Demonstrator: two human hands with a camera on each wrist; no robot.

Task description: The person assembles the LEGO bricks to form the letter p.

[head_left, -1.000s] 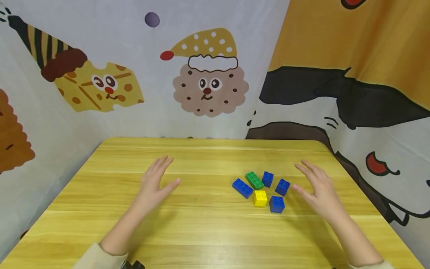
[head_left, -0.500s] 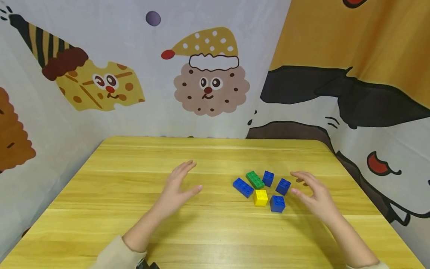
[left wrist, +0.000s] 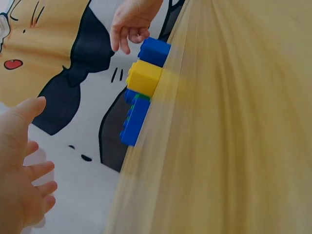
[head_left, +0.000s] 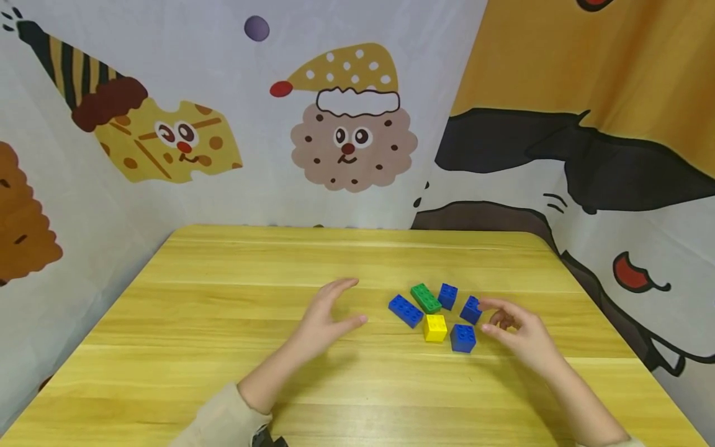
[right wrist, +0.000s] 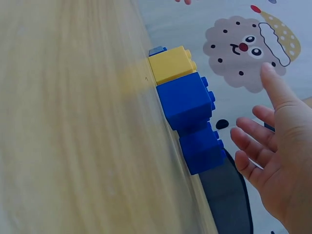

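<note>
My left hand (head_left: 324,320) hovers over the table left of the bricks, thumb and fingers spread apart, holding nothing. Close by the right-hand blue brick (head_left: 470,310) is my right hand (head_left: 524,335), fingers loosely bent; in the right wrist view that hand (right wrist: 278,151) is apart from the bricks and holds nothing. A long blue brick (head_left: 405,311) and a green brick (head_left: 426,298) lie at the group's left. Beside them sit a yellow brick (head_left: 435,328), a small blue brick at the back (head_left: 447,297) and another blue brick in front (head_left: 463,338).
The wooden table (head_left: 167,323) carries the bricks on its right half. Behind and beside it hangs a printed cloth (head_left: 251,205) with cartoon figures. A dark object (head_left: 267,437) sits at the left sleeve's cuff.
My left hand has moved right, toward the bricks. The right hand has come slightly left and lower, its fingers bending more. The bricks stay in the same arrangement.
</note>
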